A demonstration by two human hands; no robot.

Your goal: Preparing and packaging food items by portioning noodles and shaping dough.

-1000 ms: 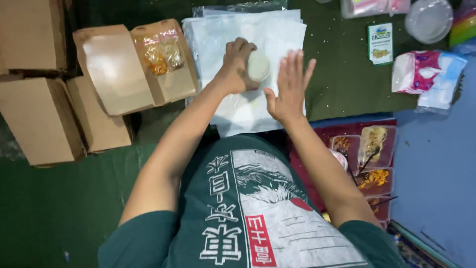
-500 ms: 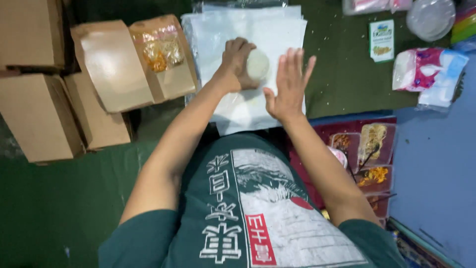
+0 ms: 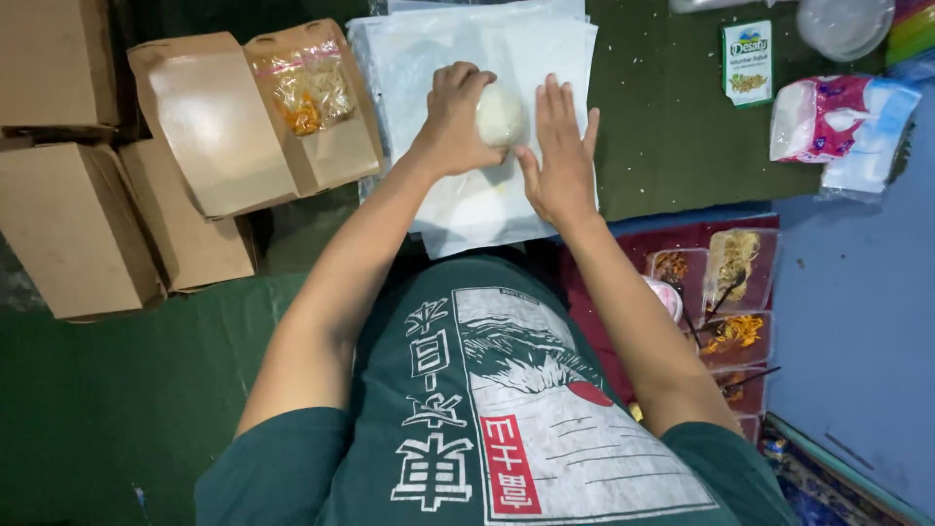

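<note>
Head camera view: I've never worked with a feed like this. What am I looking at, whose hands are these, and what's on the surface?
There is no machine here. The single picture comes from a camera worn on a person's head, looking down past their green printed shirt at their own bare hands.

The left hand cups a pale round ball, maybe dough or rice, with its fingers curled over it. The right hand lies flat and open beside the ball, holding nothing. Both rest on a stack of white sheets spread on a dark green surface.

To the left are brown cardboard boxes and a brown paper pouch with a clear window showing food. To the right lie tissue packs and a tray of foods.
</note>
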